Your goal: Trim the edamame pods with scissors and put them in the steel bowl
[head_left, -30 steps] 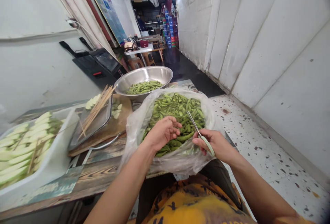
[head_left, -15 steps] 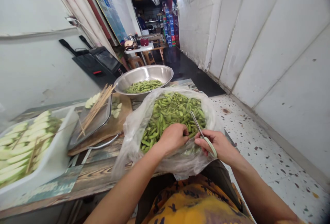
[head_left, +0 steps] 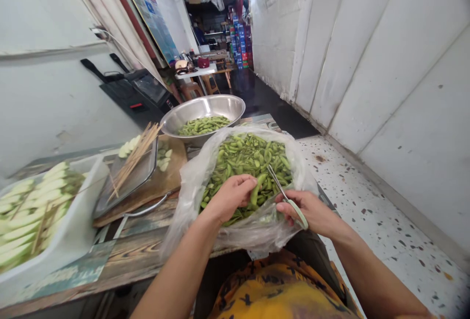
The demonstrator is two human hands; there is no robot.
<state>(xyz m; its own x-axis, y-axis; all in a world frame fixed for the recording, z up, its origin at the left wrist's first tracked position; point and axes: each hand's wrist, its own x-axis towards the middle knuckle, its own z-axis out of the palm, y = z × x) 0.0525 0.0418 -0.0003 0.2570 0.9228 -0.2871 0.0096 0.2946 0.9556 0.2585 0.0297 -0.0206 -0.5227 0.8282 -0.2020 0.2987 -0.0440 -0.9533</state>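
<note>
One plastic bag (head_left: 183, 196) heaped with green pods sits at the table (head_left: 139, 248) edge, steel bowl (head_left: 235, 106) behind. I judge trimming in hand: left hand (head_left: 229, 194) pinches a pod (head_left: 254, 193) over the bag, right hand (head_left: 312, 211) clasps scissors (head_left: 281, 188) just beside it. Next cut needs the pod's tip between the blades.

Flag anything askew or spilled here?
Metal tray lies crooked on the cutting board, skewers poking past its rim; the bean bag sags over the table edge. Left hand holds a pod, right hand scissors.
</note>
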